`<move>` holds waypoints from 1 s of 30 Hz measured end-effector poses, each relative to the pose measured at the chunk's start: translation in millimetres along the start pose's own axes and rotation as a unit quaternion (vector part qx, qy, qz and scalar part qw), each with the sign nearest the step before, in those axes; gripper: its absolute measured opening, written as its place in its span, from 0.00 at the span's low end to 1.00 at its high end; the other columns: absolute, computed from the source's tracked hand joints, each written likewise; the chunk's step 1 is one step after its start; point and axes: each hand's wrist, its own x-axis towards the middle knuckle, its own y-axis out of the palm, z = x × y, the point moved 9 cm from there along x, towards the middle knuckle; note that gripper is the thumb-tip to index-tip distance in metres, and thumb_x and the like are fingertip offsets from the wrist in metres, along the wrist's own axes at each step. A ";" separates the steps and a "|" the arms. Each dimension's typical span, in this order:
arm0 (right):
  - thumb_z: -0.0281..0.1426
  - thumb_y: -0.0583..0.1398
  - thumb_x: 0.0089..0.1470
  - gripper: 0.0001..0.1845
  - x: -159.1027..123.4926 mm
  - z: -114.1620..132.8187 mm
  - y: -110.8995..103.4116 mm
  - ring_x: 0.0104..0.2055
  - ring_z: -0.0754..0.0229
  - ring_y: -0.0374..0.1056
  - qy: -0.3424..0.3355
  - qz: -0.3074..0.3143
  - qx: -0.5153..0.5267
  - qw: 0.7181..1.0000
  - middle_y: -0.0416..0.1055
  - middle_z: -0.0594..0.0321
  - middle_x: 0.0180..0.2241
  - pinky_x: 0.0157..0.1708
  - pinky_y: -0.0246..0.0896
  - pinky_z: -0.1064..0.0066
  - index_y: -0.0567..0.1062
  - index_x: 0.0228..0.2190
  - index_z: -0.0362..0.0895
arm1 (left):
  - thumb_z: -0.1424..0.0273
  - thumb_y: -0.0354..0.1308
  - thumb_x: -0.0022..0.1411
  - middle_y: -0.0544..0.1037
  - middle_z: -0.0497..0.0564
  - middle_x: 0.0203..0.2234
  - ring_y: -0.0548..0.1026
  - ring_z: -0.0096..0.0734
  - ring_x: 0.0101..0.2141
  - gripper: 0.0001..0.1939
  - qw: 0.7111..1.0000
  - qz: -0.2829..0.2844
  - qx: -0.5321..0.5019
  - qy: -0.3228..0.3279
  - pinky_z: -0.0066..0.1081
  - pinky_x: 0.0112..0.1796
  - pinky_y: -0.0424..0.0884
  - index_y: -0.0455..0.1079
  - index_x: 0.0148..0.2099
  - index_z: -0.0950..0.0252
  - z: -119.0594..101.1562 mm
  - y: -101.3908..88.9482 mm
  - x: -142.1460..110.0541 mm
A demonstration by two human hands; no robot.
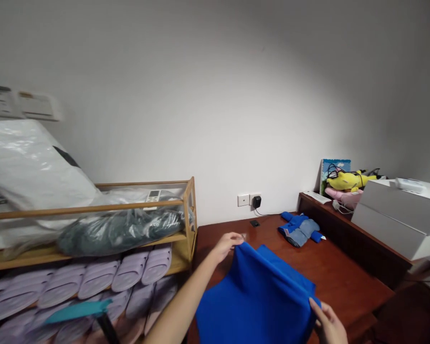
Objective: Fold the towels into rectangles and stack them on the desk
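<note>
A plain blue piece of cloth [243,306] hangs between my two hands over the reddish-brown wooden table [344,267]. At its upper left corner, my left hand [228,245] pinches the edge between thumb and fingers. My right hand [327,321] grips the edge at the lower right, thumb on top. The top edge is pulled taut between the hands, with a fold running along it. Its lower part runs out of view at the bottom. Farther back on the table lies a small heap of blue clothing and denim [301,229], apart from both hands.
To the left stands a wooden rack [186,220] with bagged items above and rows of lilac slippers [125,272] below. A teal-topped object [79,311] juts up before it. On the right ledge are a yellow plush toy [347,180] and grey drawers [394,215]. A black plug [256,202] sits in the wall socket.
</note>
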 end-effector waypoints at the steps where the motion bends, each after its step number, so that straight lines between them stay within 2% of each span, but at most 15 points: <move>1: 0.49 0.64 0.41 0.20 5.4 15.7 -3.2 0.30 0.57 0.70 -0.008 -0.038 0.027 0.999 0.73 0.67 0.25 0.28 0.66 0.70 0.71 0.31 0.48 | 0.59 0.64 0.51 0.77 0.48 0.31 0.75 0.29 0.32 0.22 1.000 -0.010 -0.016 0.016 0.30 0.35 0.68 0.69 0.46 0.65 -11.1 -14.0 -10.7; 3: 0.46 0.67 0.36 0.30 14.0 50.0 -0.8 0.33 0.56 0.71 -0.022 -0.069 0.040 0.997 0.76 0.67 0.28 0.29 0.66 0.70 0.71 0.41 0.47 | 0.58 0.66 0.47 0.78 0.48 0.30 0.75 0.30 0.32 0.24 0.998 -0.023 -0.038 0.046 0.29 0.35 0.67 0.71 0.45 0.65 -32.9 -37.9 -33.7; 5: 0.45 0.67 0.36 0.35 21.9 86.4 11.9 0.33 0.57 0.71 -0.047 -0.037 0.024 0.998 0.76 0.67 0.28 0.30 0.65 0.71 0.69 0.47 0.47 | 0.57 0.66 0.46 0.79 0.50 0.32 0.75 0.31 0.33 0.23 0.996 -0.030 -0.048 0.074 0.30 0.37 0.67 0.73 0.41 0.65 -53.5 -56.0 -56.9; 9: 0.46 0.67 0.37 0.25 32.7 146.4 35.6 0.36 0.55 0.71 -0.116 0.048 -0.013 0.992 0.77 0.62 0.29 0.35 0.65 0.70 0.77 0.35 0.41 | 0.57 0.66 0.45 0.80 0.52 0.32 0.75 0.34 0.36 0.21 0.991 -0.053 -0.047 0.112 0.32 0.42 0.67 0.75 0.38 0.67 -87.3 -80.3 -97.9; 11: 0.45 0.67 0.37 0.25 34.5 166.7 46.5 0.37 0.54 0.72 -0.131 0.095 -0.024 0.986 0.78 0.61 0.30 0.37 0.66 0.68 0.77 0.35 0.42 | 0.59 0.67 0.44 0.80 0.52 0.31 0.75 0.34 0.35 0.21 0.990 -0.068 -0.038 0.121 0.33 0.42 0.67 0.75 0.38 0.67 -99.6 -88.9 -114.6; 13: 0.44 0.68 0.36 0.28 32.5 184.1 56.8 0.39 0.53 0.72 -0.144 0.142 -0.029 0.979 0.78 0.60 0.32 0.40 0.66 0.66 0.76 0.39 0.43 | 0.59 0.68 0.43 0.80 0.52 0.30 0.75 0.35 0.34 0.21 0.988 -0.082 -0.025 0.127 0.34 0.42 0.67 0.75 0.39 0.67 -109.4 -96.6 -129.2; 15: 0.46 0.68 0.35 0.30 28.0 200.4 62.4 0.39 0.53 0.72 -0.166 0.160 -0.048 0.972 0.78 0.60 0.33 0.39 0.67 0.65 0.76 0.40 0.43 | 0.60 0.68 0.43 0.80 0.51 0.30 0.76 0.35 0.34 0.21 0.986 -0.097 -0.010 0.133 0.34 0.42 0.67 0.75 0.39 0.67 -117.7 -103.9 -142.4; 20: 0.51 0.67 0.34 0.32 12.0 231.8 65.7 0.37 0.52 0.72 -0.238 0.158 -0.111 0.952 0.77 0.59 0.31 0.35 0.67 0.67 0.78 0.37 0.42 | 0.61 0.66 0.45 0.81 0.51 0.29 0.76 0.36 0.34 0.17 0.981 -0.123 0.042 0.140 0.33 0.39 0.68 0.76 0.36 0.66 -136.7 -116.0 -171.6; 25: 0.53 0.66 0.34 0.30 -5.6 256.1 60.7 0.35 0.52 0.71 -0.292 0.148 -0.158 0.931 0.78 0.57 0.30 0.35 0.67 0.66 0.79 0.33 0.43 | 0.63 0.66 0.44 0.79 0.48 0.23 0.75 0.37 0.29 0.11 0.971 -0.144 0.117 0.152 0.30 0.32 0.66 0.76 0.29 0.64 -163.6 -116.4 -203.4; 27: 0.53 0.65 0.35 0.28 -13.2 265.4 56.5 0.35 0.52 0.71 -0.313 0.138 -0.181 0.922 0.77 0.58 0.30 0.35 0.66 0.67 0.79 0.31 0.43 | 0.63 0.65 0.46 0.78 0.47 0.20 0.73 0.36 0.26 0.08 0.955 -0.167 0.178 0.170 0.29 0.30 0.64 0.76 0.26 0.63 -177.8 -115.2 -219.5; 30: 0.54 0.63 0.38 0.26 -25.3 275.2 49.9 0.32 0.55 0.69 -0.336 0.128 -0.207 0.910 0.77 0.60 0.28 0.33 0.65 0.68 0.79 0.29 0.44 | 0.62 0.62 0.50 0.77 0.45 0.20 0.71 0.33 0.25 0.08 0.913 -0.196 0.282 0.221 0.27 0.30 0.61 0.75 0.24 0.61 -199.3 -110.2 -246.0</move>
